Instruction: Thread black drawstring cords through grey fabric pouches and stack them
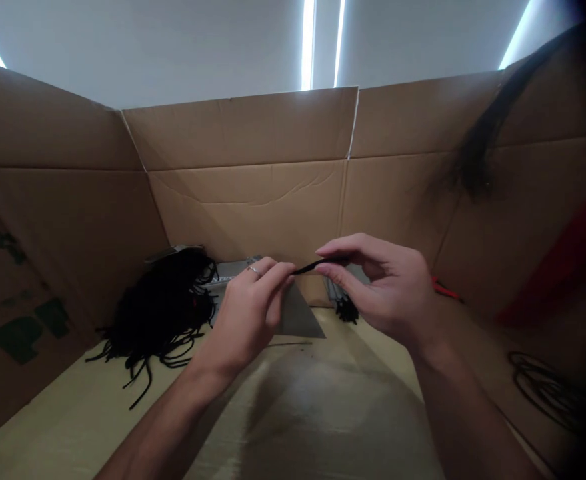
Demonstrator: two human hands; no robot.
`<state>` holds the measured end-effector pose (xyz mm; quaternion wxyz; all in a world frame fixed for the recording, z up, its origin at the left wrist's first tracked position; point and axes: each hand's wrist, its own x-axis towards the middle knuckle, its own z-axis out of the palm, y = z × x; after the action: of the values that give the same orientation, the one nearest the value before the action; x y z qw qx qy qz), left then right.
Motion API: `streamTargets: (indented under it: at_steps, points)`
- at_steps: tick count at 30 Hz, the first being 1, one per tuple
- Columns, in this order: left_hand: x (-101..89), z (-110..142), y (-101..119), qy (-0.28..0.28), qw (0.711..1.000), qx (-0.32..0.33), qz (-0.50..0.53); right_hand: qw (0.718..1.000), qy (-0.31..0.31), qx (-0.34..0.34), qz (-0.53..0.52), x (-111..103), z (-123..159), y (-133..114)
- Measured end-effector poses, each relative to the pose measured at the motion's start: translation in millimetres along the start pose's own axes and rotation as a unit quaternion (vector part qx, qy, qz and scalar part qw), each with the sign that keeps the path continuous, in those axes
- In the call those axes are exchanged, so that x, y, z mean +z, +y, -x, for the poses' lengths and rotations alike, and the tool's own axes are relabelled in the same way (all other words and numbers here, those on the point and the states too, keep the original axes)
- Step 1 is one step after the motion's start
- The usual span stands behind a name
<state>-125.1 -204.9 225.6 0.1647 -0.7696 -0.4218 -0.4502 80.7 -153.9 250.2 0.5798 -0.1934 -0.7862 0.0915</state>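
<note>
A thin black cord-like strand (305,269) is stretched between my two hands above the table. My left hand (253,300), with a ring on one finger, pinches one end of it. The thumb and fingers of my right hand (385,283) are closed on the other part. What the strand is exactly I cannot make out. Left of my left hand lies a large heap of black cords (165,307) with loose ends hanging over the table. Behind my hands, a grey sheet (300,313) stands partly hidden. A smaller bundle of black cord ends (347,310) lies below my right hand.
Tall cardboard walls (253,187) enclose the pale yellow table (323,413) at the back and sides. A coil of dark cable (543,387) lies at the right, near a red object (447,290). Dark strands hang blurred at the upper right.
</note>
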Motion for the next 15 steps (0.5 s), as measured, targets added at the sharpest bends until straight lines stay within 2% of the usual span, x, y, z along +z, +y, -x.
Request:
streamTargets:
  at_steps: [4,7,15]
  points:
    - [-5.1,-1.3,-1.5,-0.012,1.0,-0.017,0.019,0.999,-0.016,-0.03,0.003,-2.6,-0.6,-1.0]
    - [-7.5,-1.5,-3.0,-0.022,0.999,-0.023,0.018,0.999,-0.022,-0.02,0.013,-4.1,-0.1,-2.7]
    - [-11.0,-2.5,-1.1,-0.039,0.998,-0.05,0.012,0.999,0.004,-0.017,0.032,-7.4,-0.2,-4.6]
